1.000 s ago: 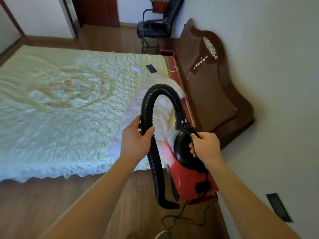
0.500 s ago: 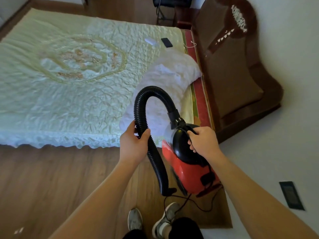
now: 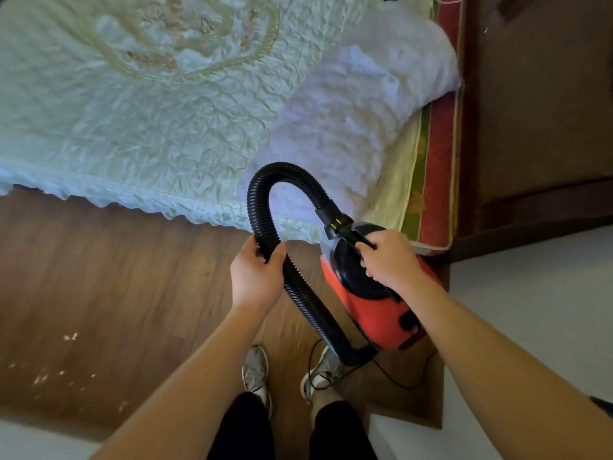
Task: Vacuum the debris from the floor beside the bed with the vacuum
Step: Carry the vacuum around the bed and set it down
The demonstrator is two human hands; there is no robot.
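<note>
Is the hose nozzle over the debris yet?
No, the hose end hangs by the right shoe, while the white debris lies well off to the left on the wood floor.

Red-and-black vacuum, black ribbed hose, pale green embroidered quilt, brown wood-grain floor.
</note>
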